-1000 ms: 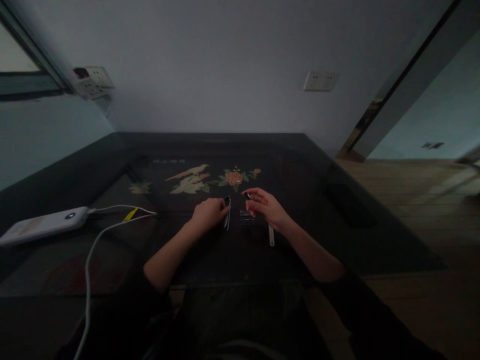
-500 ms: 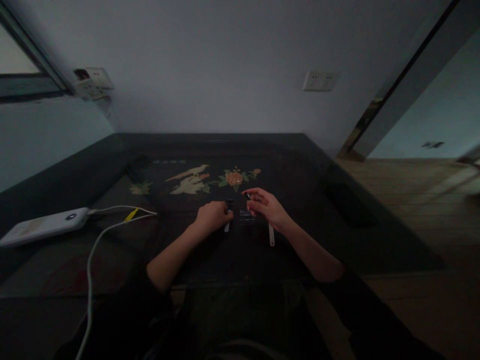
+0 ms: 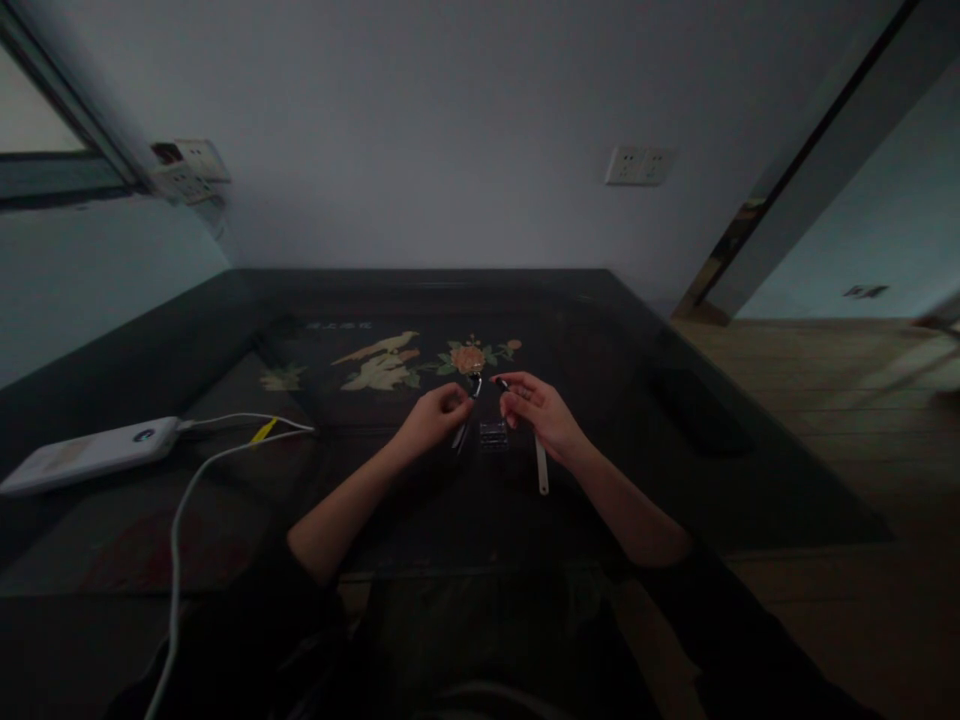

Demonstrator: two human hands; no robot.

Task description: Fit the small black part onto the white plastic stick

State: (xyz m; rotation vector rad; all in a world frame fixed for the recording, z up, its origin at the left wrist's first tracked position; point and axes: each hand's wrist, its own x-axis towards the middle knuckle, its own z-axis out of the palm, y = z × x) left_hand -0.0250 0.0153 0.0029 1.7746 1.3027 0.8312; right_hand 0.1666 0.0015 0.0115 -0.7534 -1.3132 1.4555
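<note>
My left hand [image 3: 433,418] pinches a slim white-handled tool [image 3: 460,437] that looks like a razor. Its dark, shiny head sticks up past my fingertips, and part of the handle is hidden. Close by on the right, my right hand [image 3: 546,415] holds a small black piece [image 3: 502,384] between thumb and fingers, too small to name. The two held things are near each other but apart. Below them on the table lies a small clear case with dark rows [image 3: 493,436]. A flat white strip with a hole in its end [image 3: 542,470] lies partly under my right hand.
The dark table [image 3: 465,530] has a glossy top with a bird and flower picture [image 3: 468,357]. To the left lies a white power bank [image 3: 97,453] with a white cable [image 3: 177,540] running to the front edge. A dark flat object [image 3: 697,410] is at the right.
My left hand has turned the white-handled tool and raised its head up and right, towards my right hand. My right hand has shifted slightly right, still holding the black piece.
</note>
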